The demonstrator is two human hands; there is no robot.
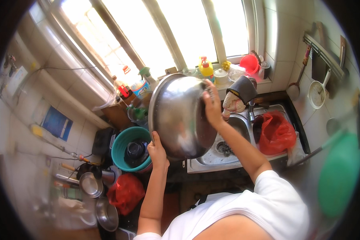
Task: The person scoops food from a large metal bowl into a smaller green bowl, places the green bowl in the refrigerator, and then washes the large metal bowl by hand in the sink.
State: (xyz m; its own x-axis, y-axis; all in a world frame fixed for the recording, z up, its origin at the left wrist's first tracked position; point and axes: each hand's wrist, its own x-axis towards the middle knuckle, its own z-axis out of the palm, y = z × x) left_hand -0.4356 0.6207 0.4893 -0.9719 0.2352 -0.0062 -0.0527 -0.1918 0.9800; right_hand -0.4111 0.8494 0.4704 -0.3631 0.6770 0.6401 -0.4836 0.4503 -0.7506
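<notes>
Between my hands a large stainless steel basin is held up, tipped on its side with its rim to the left and its outer base to the right. My left hand grips the basin's rim at the lower left, thumb on the outside. Against the upper right of the base, my right hand presses with spread fingers. The basin's inside faces away and is hidden. Partly behind it lies the left bowl of a steel double sink. A dark faucet stands between the two sink bowls.
A red plastic bag fills much of the right sink bowl. Left of the basin stands a teal plastic tub holding dark items. Another red bag and steel pots sit lower left. Bottles, including a yellow one, line the windowsill.
</notes>
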